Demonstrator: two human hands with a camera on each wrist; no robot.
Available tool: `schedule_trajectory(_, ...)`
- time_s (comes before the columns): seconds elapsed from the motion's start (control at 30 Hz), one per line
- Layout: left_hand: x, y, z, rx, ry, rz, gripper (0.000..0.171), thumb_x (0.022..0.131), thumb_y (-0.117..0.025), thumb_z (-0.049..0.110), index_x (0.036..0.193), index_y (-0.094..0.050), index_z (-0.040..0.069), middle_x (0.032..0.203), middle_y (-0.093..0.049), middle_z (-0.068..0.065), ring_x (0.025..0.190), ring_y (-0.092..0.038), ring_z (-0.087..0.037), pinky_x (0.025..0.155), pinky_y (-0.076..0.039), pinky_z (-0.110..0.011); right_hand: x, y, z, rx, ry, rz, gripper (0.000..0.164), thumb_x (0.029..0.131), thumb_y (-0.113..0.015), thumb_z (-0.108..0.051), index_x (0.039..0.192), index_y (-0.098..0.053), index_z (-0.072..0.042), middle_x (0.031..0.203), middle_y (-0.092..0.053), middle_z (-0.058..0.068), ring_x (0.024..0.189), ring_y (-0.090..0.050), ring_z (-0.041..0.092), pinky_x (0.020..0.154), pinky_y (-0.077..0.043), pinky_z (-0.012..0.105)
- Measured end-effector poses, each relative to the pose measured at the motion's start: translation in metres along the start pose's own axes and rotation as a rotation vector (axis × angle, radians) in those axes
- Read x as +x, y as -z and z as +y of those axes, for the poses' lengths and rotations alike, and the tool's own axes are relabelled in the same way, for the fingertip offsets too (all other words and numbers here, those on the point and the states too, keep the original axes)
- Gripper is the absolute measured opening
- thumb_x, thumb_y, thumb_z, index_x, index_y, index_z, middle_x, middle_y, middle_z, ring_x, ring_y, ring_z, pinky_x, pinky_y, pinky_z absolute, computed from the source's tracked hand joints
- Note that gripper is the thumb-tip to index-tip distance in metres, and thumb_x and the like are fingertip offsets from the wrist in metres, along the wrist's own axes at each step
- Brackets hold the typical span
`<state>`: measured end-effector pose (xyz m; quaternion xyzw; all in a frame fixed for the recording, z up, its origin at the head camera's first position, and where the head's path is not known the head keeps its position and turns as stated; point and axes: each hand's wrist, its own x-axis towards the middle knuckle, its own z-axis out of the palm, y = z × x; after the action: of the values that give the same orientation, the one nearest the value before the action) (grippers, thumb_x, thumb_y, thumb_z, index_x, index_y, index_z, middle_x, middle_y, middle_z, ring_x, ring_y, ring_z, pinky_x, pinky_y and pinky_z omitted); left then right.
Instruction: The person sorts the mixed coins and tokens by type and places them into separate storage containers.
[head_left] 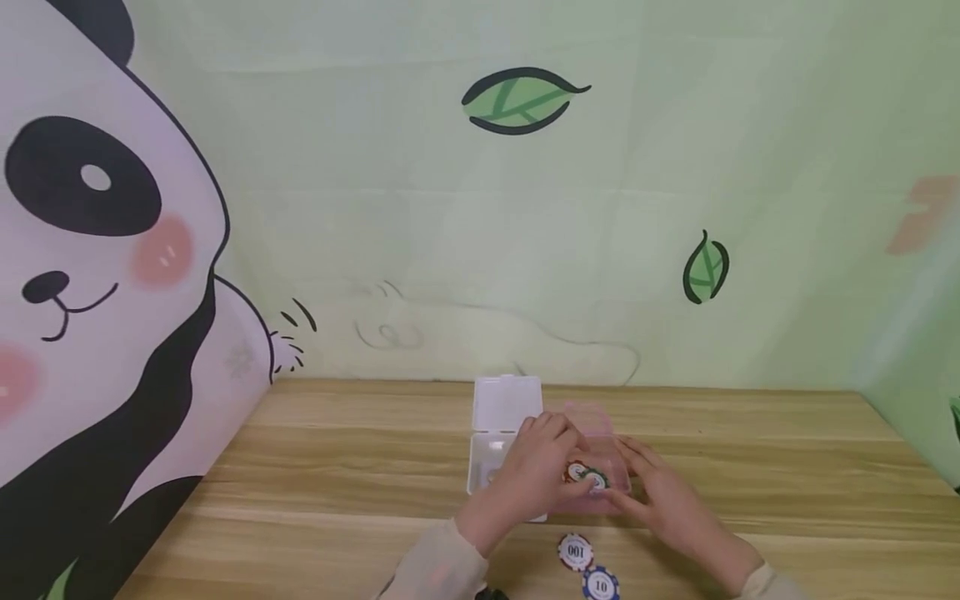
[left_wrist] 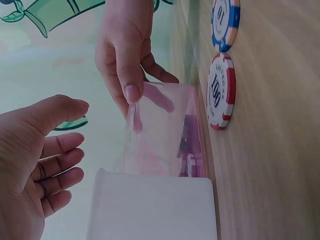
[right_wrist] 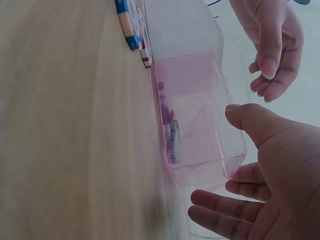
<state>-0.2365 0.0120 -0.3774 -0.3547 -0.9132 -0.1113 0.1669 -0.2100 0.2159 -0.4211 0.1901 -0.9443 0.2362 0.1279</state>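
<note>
A see-through pink plastic box (head_left: 617, 473) stands on the table with its lid raised at the back. Inside lie a few poker chips, a green-edged one (head_left: 596, 481) overlapping a red-edged one (head_left: 576, 472). My right hand (head_left: 667, 498) holds the box at its right end, thumb at the near rim and fingers round the far side. Over the left part of the box hovers my left hand (head_left: 534, 467), its fingers loosely bent and nothing between them in the left wrist view.
A white box (head_left: 507, 405) with its lid up stands against the pink box's left side, partly behind the left hand. Nearer me lie a red-edged 100 chip (head_left: 576, 552) and a blue-edged 10 chip (head_left: 601, 583). A printed cloth (head_left: 420, 208) hangs behind the table.
</note>
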Motion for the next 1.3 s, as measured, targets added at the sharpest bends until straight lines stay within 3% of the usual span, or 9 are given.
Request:
schedule_trajectory(0.2,-0.012,0.0,0.002,-0.019,-0.029,0.073,0.037,0.079,-0.074,0.045,0.1,-0.065,0.015,0.101,-0.058,0.005,0.094,-0.051,-0.011,0.081,-0.039,-0.022,-0.001,-0.002,0.0,-0.015,0.0,-0.003,0.071,0.088,-0.066,-0.039,0.139,-0.044,0.005,0.143,-0.046,0.025,0.119,-0.055,0.043,0.097,-0.047,0.053)
schedule_trajectory(0.37,-0.024,-0.006,0.004,-0.03,-0.112,0.235,0.04,0.073,-0.079,0.046,0.097,-0.065,0.018,0.098,-0.057,0.006,0.089,-0.052,-0.009,0.076,-0.039,-0.02,0.0,-0.002,-0.001,-0.01,-0.003,-0.006,0.071,0.088,-0.067,-0.037,0.14,-0.043,0.004,0.143,-0.046,0.025,0.115,-0.058,0.042,0.096,-0.048,0.053)
schedule_trajectory(0.47,-0.031,-0.008,0.005,-0.021,-0.165,0.298,0.041,0.07,-0.082,0.043,0.097,-0.064,0.019,0.097,-0.058,0.007,0.089,-0.053,-0.009,0.075,-0.039,-0.02,0.0,-0.002,-0.001,-0.01,-0.005,-0.004,0.07,0.088,-0.068,-0.035,0.14,-0.043,0.005,0.143,-0.046,0.025,0.115,-0.058,0.042,0.096,-0.048,0.053)
schedule_trajectory(0.67,-0.041,-0.005,0.008,-0.057,-0.175,0.214,0.04,0.071,-0.082,0.038,0.1,-0.062,0.019,0.103,-0.059,0.007,0.097,-0.054,-0.009,0.082,-0.042,-0.021,0.0,0.001,-0.002,-0.001,-0.014,-0.009,0.07,0.088,-0.067,-0.036,0.14,-0.043,0.004,0.143,-0.045,0.025,0.118,-0.056,0.044,0.096,-0.047,0.055)
schedule_trajectory(1.1,-0.055,-0.004,0.016,-0.09,-0.141,0.038,0.042,0.076,-0.077,0.044,0.104,-0.064,0.017,0.097,-0.059,0.008,0.092,-0.054,-0.007,0.082,-0.043,-0.017,0.0,0.001,0.0,0.001,-0.005,0.001,0.072,0.088,-0.066,-0.039,0.14,-0.043,0.004,0.143,-0.045,0.024,0.121,-0.053,0.045,0.098,-0.045,0.056)
schedule_trajectory(1.3,-0.06,-0.006,0.018,-0.126,-0.177,-0.003,0.041,0.078,-0.076,0.045,0.106,-0.063,0.019,0.101,-0.06,0.01,0.099,-0.055,-0.005,0.088,-0.043,-0.015,0.0,0.0,0.0,0.008,-0.006,-0.001,0.072,0.088,-0.067,-0.038,0.141,-0.042,0.004,0.143,-0.045,0.025,0.122,-0.052,0.046,0.099,-0.044,0.057)
